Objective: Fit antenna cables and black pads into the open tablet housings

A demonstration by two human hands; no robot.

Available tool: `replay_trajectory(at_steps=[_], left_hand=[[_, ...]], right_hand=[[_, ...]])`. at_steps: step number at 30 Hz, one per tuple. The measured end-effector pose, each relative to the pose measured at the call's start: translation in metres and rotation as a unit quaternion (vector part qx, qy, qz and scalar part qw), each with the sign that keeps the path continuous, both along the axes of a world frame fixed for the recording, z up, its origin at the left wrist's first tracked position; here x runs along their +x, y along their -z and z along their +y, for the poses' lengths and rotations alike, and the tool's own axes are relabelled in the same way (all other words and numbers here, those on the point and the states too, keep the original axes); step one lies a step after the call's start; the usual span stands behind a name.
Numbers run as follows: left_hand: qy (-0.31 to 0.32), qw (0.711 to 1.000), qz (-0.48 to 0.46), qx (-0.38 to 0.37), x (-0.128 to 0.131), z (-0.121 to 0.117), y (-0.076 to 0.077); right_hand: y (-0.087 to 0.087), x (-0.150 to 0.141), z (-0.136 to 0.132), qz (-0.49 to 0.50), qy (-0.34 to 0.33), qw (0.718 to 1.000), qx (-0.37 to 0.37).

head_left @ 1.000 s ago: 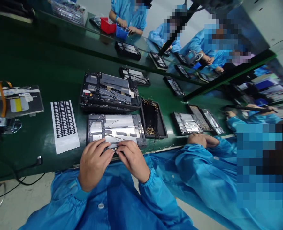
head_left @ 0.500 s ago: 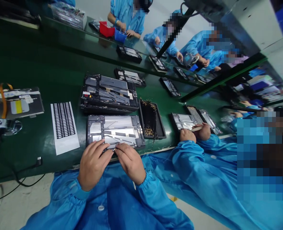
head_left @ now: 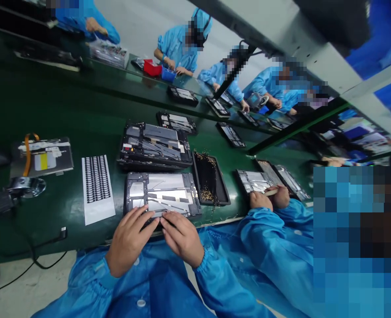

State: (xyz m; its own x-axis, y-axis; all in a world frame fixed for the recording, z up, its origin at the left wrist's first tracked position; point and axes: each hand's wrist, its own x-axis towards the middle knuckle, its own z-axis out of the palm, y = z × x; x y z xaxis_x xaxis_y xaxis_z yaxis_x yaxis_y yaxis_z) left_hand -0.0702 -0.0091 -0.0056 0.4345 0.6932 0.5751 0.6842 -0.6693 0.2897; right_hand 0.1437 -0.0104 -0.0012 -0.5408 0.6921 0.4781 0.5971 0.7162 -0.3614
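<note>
A flat electronic device with its inside exposed [head_left: 169, 181], silver panels in a black frame, lies in front of me. My left hand [head_left: 131, 234] rests on its near edge, fingers stretched and apart, the index tip close to the other hand. My right hand [head_left: 184, 236] is closed at the same edge, its fingertips pressed together; whatever they pinch is too small or hidden to make out. The two hands almost touch at the fingertips. Thin dark cables run across the device's panels just beyond my fingers.
Behind the device is a stack of similar devices [head_left: 156, 145]. A black tray [head_left: 227, 196] of small gold-tipped parts stands right of it. Left are a sticker sheet [head_left: 99, 214], a panel with an orange ribbon [head_left: 63, 161] and a cable plug [head_left: 63, 232]. A co-worker's hands [head_left: 261, 201] work at right.
The view has shifted, so the bench and devices sit slightly lower in the picture. Both my hands stay at the device's near edge, with only slight finger movement.
</note>
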Motion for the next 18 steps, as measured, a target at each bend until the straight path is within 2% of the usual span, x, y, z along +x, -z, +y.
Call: replay_trajectory(at_steps=[3, 5, 7, 8, 10, 13, 15, 18], left_hand=[[-0.044, 0.998, -0.024, -0.024, -0.015, -0.012, -0.011], [-0.136, 0.989, -0.047, -0.036, -0.035, -0.017, -0.013], [-0.236, 0.969, -0.051, -0.047, -0.057, -0.015, -0.010], [-0.267, 0.961, -0.042, -0.057, -0.068, -0.012, -0.007], [-0.284, 0.955, -0.013, -0.087, -0.084, -0.002, 0.001], [-0.278, 0.952, 0.007, -0.126, -0.092, 0.012, 0.013], [-0.282, 0.949, 0.006, -0.140, -0.091, 0.016, 0.018], [-0.288, 0.947, 0.005, -0.145, -0.088, 0.015, 0.021]], right_hand=[[-0.025, -0.007, 0.005, 0.032, 0.010, 0.998, -0.047], [-0.045, -0.023, 0.019, 0.028, 0.013, 0.997, -0.065], [-0.060, -0.052, 0.043, -0.020, -0.023, 0.997, -0.071], [-0.064, -0.070, 0.057, -0.062, -0.053, 0.994, -0.069], [-0.066, -0.109, 0.087, -0.160, -0.109, 0.979, -0.060], [-0.054, -0.156, 0.120, -0.289, -0.141, 0.945, -0.060], [-0.044, -0.171, 0.130, -0.334, -0.147, 0.929, -0.067], [-0.034, -0.179, 0.131, -0.354, -0.152, 0.920, -0.074]])
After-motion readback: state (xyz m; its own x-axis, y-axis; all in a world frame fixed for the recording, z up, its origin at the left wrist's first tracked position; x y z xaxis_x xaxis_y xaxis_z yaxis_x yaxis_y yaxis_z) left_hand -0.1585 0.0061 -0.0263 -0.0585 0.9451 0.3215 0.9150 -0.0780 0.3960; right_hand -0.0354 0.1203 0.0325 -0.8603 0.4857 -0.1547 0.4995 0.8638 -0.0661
